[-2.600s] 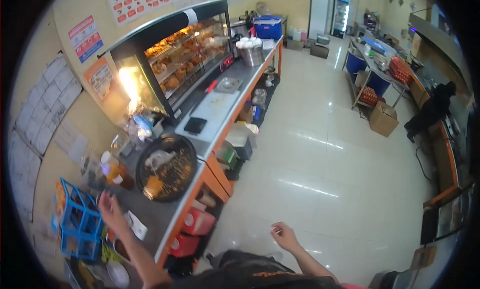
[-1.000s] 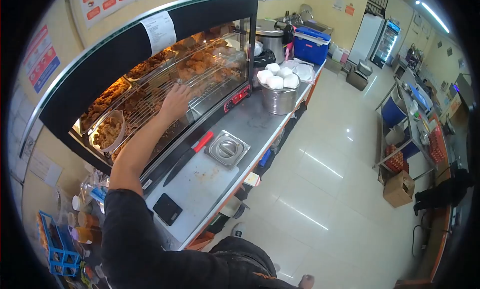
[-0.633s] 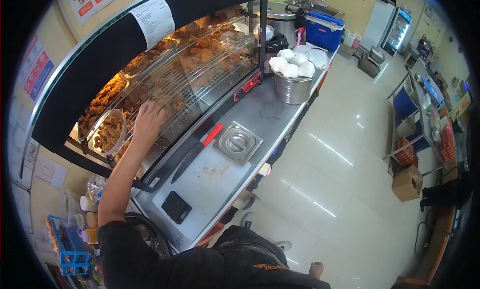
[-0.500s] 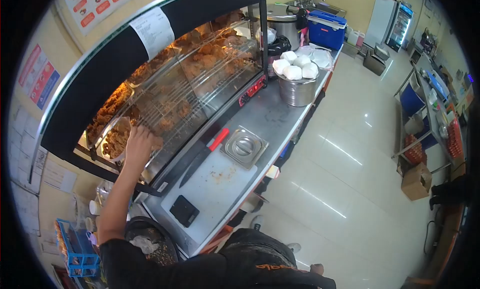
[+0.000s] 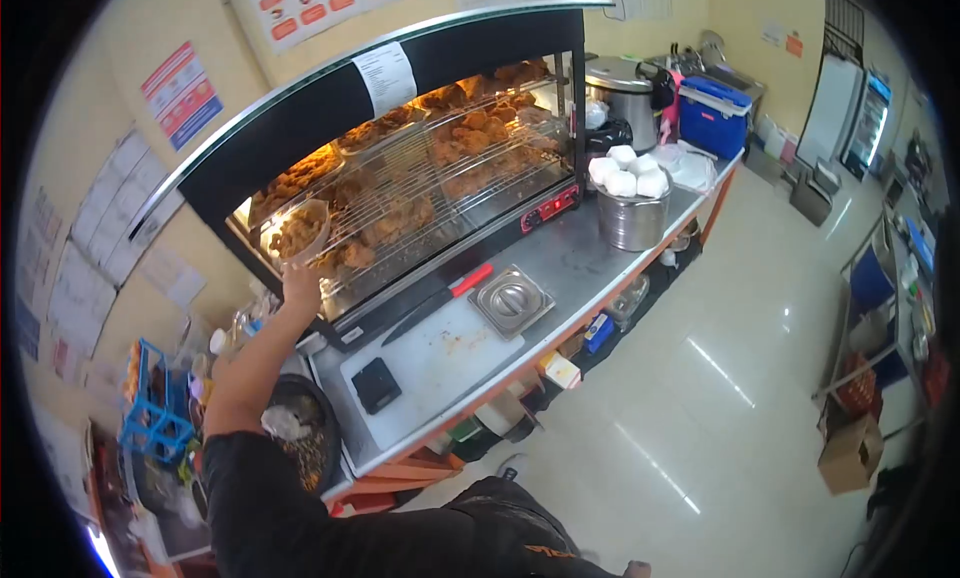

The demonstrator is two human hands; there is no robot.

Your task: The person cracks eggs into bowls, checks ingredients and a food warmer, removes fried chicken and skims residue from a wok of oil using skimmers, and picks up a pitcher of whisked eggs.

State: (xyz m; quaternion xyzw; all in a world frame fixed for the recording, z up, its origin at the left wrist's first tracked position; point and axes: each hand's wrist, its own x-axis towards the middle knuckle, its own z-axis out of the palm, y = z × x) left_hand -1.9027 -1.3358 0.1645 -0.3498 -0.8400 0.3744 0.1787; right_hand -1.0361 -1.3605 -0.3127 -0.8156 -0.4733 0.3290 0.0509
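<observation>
Fingers of the left hand [image 5: 301, 290] reach the near side of the bowl [image 5: 320, 240], at the cabinet's [image 5: 262, 156] left end — gripping or loose, can't tell.

Left hand [image 5: 300, 284] is reaching to the near left end of the display case [image 5: 480, 43].
The bare left forearm [image 5: 258, 363] is slanting up toward the case from a dark sleeve [image 5: 250, 488], fingers pointing forward, their grip unclear; the right hand [image 5: 637, 570] is hanging low, well apart from the case, barely showing.
</observation>
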